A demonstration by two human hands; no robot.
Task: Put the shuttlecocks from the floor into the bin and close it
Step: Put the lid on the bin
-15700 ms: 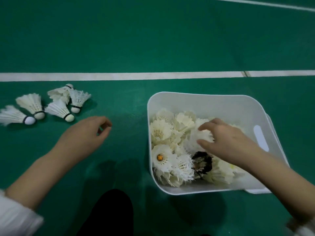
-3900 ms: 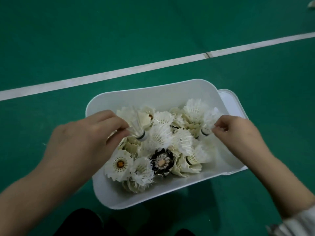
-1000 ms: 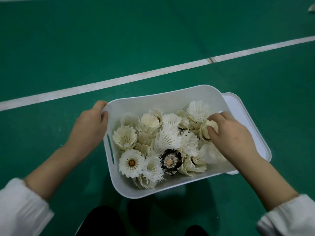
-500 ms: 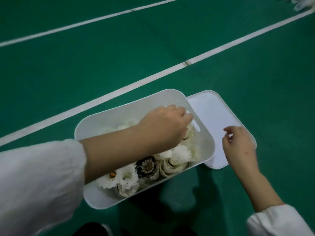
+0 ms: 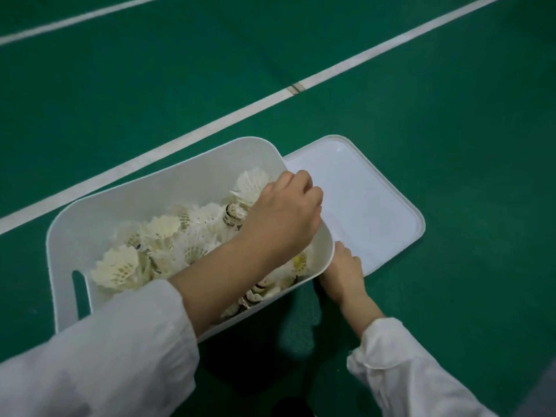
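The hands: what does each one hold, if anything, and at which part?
The left hand grips the bin by the rim of its end beside the lid. The right hand touches the lid's near edge; a grip cannot be told.

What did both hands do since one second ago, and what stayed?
The left hand went from the left rim of the bin across to its right rim and curls over it. The right hand left the shuttlecocks and dropped to the near edge of the lid. Bin open, lid on the floor at its right end: unchanged.
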